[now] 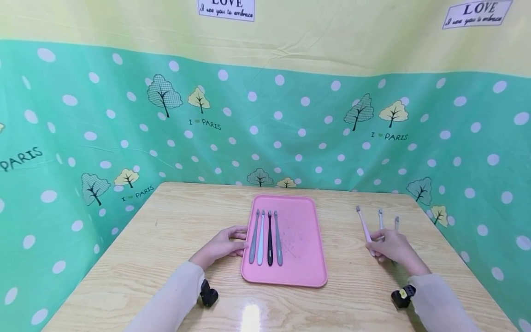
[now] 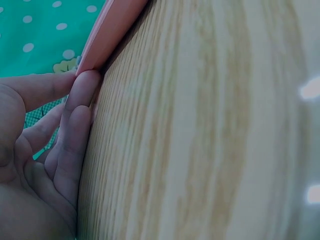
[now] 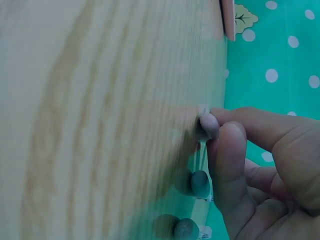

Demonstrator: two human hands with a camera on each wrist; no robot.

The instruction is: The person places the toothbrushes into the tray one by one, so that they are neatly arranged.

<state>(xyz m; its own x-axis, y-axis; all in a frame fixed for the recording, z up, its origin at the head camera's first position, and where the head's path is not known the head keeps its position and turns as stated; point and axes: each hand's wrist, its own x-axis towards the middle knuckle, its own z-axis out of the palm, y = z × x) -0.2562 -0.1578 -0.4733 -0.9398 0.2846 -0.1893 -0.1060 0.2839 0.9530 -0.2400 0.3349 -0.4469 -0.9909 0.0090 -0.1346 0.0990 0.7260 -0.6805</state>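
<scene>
On the left side of the pink tray point(image 1: 296, 272), several toothbrushes lie side by side: a grey toothbrush point(image 1: 254, 237), a light blue toothbrush point(image 1: 261, 240), a black toothbrush point(image 1: 270, 240) and another grey toothbrush point(image 1: 278, 240). My left hand point(image 1: 221, 246) holds the tray's left edge between thumb and fingers. At the right, my right hand point(image 1: 392, 246) pinches a pink toothbrush point(image 1: 363, 226) near its handle end, low over the table. A white toothbrush point(image 1: 380, 216) and a grey-headed toothbrush point(image 1: 397, 222) lie beside it, partly hidden by that hand; their handle ends show in the right wrist view.
The wooden table point(image 1: 174, 216) carries the tray near its middle. Behind and at the sides hangs a green and yellow curtain point(image 1: 265, 120) with dots and trees. Each wrist wears a small black camera point(image 1: 208, 293).
</scene>
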